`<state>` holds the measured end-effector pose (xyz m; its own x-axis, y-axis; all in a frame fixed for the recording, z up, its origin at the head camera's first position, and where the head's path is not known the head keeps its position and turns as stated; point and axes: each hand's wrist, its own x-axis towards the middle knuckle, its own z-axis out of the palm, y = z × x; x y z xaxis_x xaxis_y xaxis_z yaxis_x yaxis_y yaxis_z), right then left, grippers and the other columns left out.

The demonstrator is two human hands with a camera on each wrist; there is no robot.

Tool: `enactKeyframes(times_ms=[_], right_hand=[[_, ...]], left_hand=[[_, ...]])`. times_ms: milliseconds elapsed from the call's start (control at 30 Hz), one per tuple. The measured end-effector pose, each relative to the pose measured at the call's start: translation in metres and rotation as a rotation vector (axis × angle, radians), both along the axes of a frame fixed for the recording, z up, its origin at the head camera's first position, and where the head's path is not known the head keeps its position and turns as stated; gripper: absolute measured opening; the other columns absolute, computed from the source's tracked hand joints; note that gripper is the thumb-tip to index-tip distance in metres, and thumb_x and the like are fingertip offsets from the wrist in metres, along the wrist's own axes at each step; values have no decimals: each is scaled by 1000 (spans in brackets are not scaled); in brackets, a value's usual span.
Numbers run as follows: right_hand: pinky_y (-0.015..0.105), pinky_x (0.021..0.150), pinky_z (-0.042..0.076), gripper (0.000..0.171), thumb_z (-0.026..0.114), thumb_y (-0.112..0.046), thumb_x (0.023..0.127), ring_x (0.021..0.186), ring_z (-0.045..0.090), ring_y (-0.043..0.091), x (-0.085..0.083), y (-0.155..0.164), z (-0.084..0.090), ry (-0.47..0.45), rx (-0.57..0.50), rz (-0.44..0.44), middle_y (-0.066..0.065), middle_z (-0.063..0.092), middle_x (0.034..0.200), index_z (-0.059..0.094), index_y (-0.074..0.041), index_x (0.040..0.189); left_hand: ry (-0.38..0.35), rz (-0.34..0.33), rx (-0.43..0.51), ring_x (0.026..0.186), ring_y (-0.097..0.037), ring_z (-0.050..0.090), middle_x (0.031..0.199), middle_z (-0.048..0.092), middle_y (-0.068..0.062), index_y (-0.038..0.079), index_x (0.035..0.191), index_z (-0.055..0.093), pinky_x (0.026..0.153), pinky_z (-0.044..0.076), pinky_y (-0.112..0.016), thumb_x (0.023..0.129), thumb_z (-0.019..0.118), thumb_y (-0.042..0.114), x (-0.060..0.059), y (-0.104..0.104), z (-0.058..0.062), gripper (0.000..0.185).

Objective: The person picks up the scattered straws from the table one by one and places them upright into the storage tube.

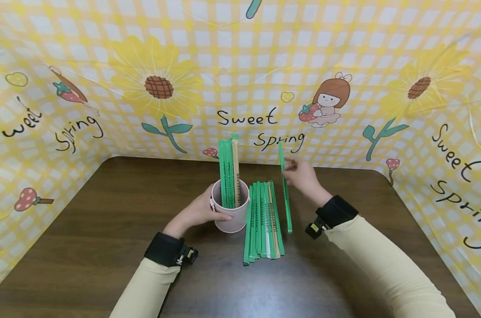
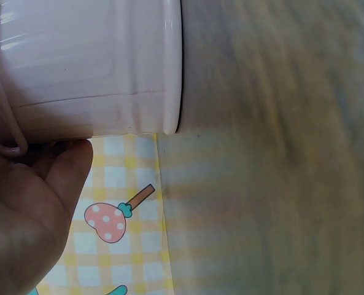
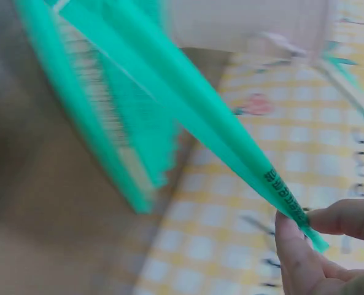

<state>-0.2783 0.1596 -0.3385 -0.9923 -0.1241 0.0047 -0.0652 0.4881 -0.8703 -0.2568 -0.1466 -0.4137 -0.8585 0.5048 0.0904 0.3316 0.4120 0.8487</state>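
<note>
Left hand [image 1: 202, 211] wraps its fingers round the pink cup [image 1: 230, 207] on the dark counter [image 1: 105, 212], thumb across the front wall, cup upright. In the cup stand several sleeved chopsticks [image 1: 228, 172], green paper sleeves plus one pale one, leaning at the far rim. So some are already loaded.

Just right of the cup, flat on the counter, a row of green sleeved pairs [image 1: 263, 221] waits, touching or nearly touching each other, a pale one among them. Judged from that, the job is roughly a third in; most of the sleeves are still on the counter.

Further right, the right hand [image 1: 302, 174] pinches one green sleeve [image 1: 285, 190] at its upper end between thumb and fingers [image 3: 292, 249], fingers closed on it. The sleeve is tilted steeply, lower end down near the counter beside the row, not yet over the cup.

Views: head view alone gives the layout, cup, row, both hands, and the yellow checked backdrop [image 1: 244, 66] walling three sides. Left wrist view shows the cup's ribbed wall [image 2: 89, 67] and a thin wire handle [image 2: 7, 120] by the palm [image 2: 28, 215], nothing of the sleeves. Right wrist view shows the pinch close up and the printing on the held sleeve [image 3: 231, 144]; the rest is motion-blurred
</note>
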Motion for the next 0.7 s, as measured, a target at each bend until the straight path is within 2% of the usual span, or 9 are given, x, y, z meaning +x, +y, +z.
enactKeyframes(times_ms=[100, 200, 333, 433, 600, 700], right_hand=[[19, 74, 50, 58, 52, -2, 102, 99, 54, 16, -3, -6, 21, 39, -109, -15, 19, 52, 127, 35, 0, 157], [15, 73, 49, 59, 52, -1, 100, 93, 50, 9, -3, -14, 38, 106, -238, -32, 10, 51, 122, 34, 0, 156], [14, 78, 53, 56, 53, 1, 101, 94, 53, 4, 0, -26, 54, 225, -422, -52, 2, 50, 118, 35, 0, 154], [13, 81, 53, 54, 54, 0, 101, 99, 56, 3, 3, -37, 61, 308, -504, -57, -1, 50, 118, 36, 1, 152], [14, 80, 53, 50, 54, 4, 98, 96, 57, 7, 4, -55, 57, 411, -532, -27, 3, 51, 115, 39, 5, 146], [14, 83, 51, 45, 54, 7, 97, 99, 59, 14, 4, -63, 47, 458, -460, 11, 12, 52, 117, 41, 8, 140]], left_hand=[[-12, 11, -13, 139, -42, 46, 154, 39, -26, 2, 160, 16, 115, 40, -62, 78, 90, 25, 1, -1, 0, 112], [-18, 11, -17, 138, -43, 46, 154, 39, -27, 1, 160, 15, 115, 40, -63, 79, 89, 24, 1, -1, -1, 112], [-14, 0, -5, 138, -42, 46, 153, 39, -26, 2, 159, 16, 114, 40, -62, 79, 89, 25, 1, -1, -1, 111], [-3, -6, 12, 137, -41, 47, 152, 41, -24, 3, 159, 18, 115, 40, -61, 77, 91, 24, 0, -1, -2, 111], [11, -19, 31, 137, -40, 47, 152, 43, -23, 5, 159, 20, 115, 40, -61, 76, 92, 23, -1, 0, -1, 111], [14, -19, 29, 137, -40, 47, 152, 43, -23, 5, 159, 20, 114, 40, -62, 76, 92, 24, -1, 0, -1, 111]])
